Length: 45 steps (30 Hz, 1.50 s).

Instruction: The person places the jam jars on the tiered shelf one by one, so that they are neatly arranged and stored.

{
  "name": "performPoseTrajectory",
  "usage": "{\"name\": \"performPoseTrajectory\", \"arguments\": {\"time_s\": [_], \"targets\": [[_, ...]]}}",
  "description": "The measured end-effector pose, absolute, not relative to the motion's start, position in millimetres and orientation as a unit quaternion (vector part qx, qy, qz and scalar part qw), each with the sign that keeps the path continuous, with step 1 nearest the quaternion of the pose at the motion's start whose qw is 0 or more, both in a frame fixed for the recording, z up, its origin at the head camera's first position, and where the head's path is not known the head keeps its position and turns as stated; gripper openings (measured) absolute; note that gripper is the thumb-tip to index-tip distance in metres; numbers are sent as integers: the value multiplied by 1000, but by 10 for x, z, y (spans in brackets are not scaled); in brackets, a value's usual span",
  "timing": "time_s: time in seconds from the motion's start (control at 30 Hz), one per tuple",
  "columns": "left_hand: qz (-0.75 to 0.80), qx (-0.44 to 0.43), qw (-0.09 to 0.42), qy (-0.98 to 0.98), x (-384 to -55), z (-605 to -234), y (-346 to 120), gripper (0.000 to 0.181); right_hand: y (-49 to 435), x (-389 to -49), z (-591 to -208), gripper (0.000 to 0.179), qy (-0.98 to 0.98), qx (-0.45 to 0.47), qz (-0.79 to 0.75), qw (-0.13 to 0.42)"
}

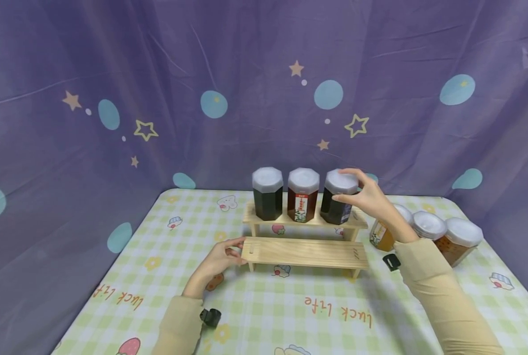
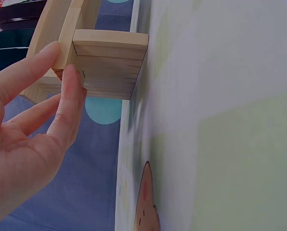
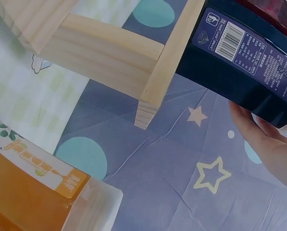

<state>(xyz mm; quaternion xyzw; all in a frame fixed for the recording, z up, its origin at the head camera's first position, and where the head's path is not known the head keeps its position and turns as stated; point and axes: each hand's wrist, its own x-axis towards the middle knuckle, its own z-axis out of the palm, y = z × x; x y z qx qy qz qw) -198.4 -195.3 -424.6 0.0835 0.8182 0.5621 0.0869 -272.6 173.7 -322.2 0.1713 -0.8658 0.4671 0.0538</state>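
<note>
A two-tier wooden rack point(image 1: 304, 252) stands on the checked tablecloth. My left hand point(image 1: 221, 257) pinches the left end of its lower shelf between thumb and fingers; the left wrist view shows the fingertips on that wooden edge point(image 2: 66, 53). On the upper shelf, at the right end, is a dark jar point(image 1: 334, 209) with a frosted lid. My right hand point(image 1: 367, 196) grips this jar around its lid, thumb in front and fingers behind. A label with a barcode point(image 3: 230, 42) shows on the jar's side. Left of it stand a reddish-brown jar point(image 1: 307, 209) and another dark jar point(image 1: 268, 203).
Right of the rack, an amber jar point(image 1: 381, 237), a jar with a clear-looking lid point(image 1: 429, 224) and a brownish jar point(image 1: 457, 244) stand in a row, partly behind my right forearm. A purple curtain point(image 1: 255, 74) hangs behind the table.
</note>
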Motion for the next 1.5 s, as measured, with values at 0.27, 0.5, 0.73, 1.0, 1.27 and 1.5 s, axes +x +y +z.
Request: {"name": "performPoseTrajectory", "arguments": {"time_s": [0.27,0.5,0.73,1.0,1.27,1.5], "targets": [[559,89,88,819,-1888,-4074,-1908,58,1749,-2694,-3238,67,-854,203,476,60],[563,89,91,817,-1894,-4089,-1916,58,1804,-2607,-3251,60,-830,212,511,71],[561,89,94,817,-1906,-4107,-1920,58,1885,-2524,-3247,48,-830,204,512,84],[570,95,96,811,-1924,-4121,-1927,59,2021,-2428,-3262,37,-844,201,477,141],[573,97,97,808,-1922,-4129,-1932,59,2191,-2324,-3319,30,-842,204,471,169],[570,99,96,810,-1927,-4132,-1935,59,2351,-2203,-3334,31,-859,184,452,152]]}}
